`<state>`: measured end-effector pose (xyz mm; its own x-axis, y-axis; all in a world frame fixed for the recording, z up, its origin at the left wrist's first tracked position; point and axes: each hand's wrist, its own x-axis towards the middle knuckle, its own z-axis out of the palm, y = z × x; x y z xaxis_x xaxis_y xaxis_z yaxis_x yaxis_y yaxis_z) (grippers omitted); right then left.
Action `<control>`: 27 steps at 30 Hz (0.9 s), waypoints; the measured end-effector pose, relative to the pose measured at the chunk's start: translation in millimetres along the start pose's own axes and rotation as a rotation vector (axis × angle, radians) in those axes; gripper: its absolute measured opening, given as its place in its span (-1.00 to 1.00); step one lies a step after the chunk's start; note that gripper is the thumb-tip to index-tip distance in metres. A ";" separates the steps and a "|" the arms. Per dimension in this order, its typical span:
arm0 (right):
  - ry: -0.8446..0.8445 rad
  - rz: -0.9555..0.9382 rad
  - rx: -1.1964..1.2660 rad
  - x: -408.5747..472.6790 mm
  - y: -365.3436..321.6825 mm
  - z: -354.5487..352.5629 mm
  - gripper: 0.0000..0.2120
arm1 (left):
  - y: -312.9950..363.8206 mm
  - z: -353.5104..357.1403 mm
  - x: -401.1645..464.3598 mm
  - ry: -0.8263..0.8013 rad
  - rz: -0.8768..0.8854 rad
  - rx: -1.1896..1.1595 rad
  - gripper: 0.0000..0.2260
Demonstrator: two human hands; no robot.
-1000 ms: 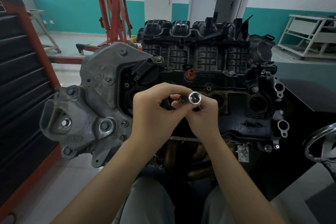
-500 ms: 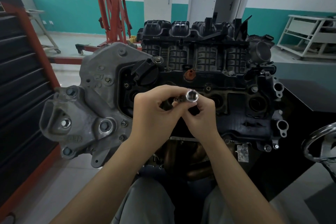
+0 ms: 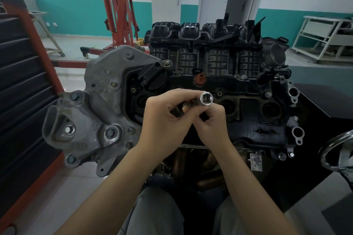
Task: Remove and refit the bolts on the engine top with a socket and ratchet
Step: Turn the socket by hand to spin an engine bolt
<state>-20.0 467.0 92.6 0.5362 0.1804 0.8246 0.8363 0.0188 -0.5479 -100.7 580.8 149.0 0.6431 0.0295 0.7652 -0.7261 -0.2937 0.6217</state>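
Both hands meet above the middle of the black engine top (image 3: 254,112). The left hand (image 3: 164,118) curls round the dark ratchet (image 3: 176,110), gripping its handle. The right hand (image 3: 212,120) pinches the tool just below the chrome socket (image 3: 206,98), whose open end faces up toward the camera. The socket sits near the engine top's orange-red cap (image 3: 200,79), on the near side. A grey cast bracket (image 3: 89,120) is bolted to the engine's left end.
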 end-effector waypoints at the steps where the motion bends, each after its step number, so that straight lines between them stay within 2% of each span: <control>1: 0.009 0.013 -0.003 -0.1 0.8 0.2 -0.79 | 0.0 -1.3 0.1 -0.025 -0.020 -0.029 -0.80; 4: 0.059 0.040 0.010 -1.2 3.4 -0.3 -0.73 | 0.5 -3.1 0.7 -0.068 -0.024 -0.006 -0.81; 9: 0.067 0.010 -0.001 -0.7 2.6 -0.4 -0.84 | 1.3 0.4 0.7 0.062 0.074 0.163 -0.81; 14: 0.036 -0.003 -0.008 -0.1 0.6 0.0 -0.88 | 0.7 -0.9 -1.6 -0.026 0.013 0.036 -0.80; 16: 0.064 0.037 0.017 -0.9 1.5 0.1 -0.82 | 0.2 -0.5 -1.3 -0.055 0.040 0.078 -0.80; 18: 0.074 0.053 0.028 -1.2 2.0 0.7 -0.74 | -0.7 0.2 -0.6 -0.024 0.064 0.144 -0.79; 22: 0.048 0.026 0.007 -0.1 -0.2 0.1 -0.85 | -3.1 1.6 -0.7 0.076 0.096 0.184 -0.82; 27: 0.042 0.039 0.024 -0.9 -1.7 0.7 -0.90 | -4.0 -2.5 -1.5 -0.065 0.037 0.003 -0.79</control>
<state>-22.0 467.5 92.7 0.5729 0.1400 0.8076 0.8121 0.0364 -0.5824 -99.3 584.3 145.8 0.6303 -0.0440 0.7751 -0.7492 -0.2961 0.5924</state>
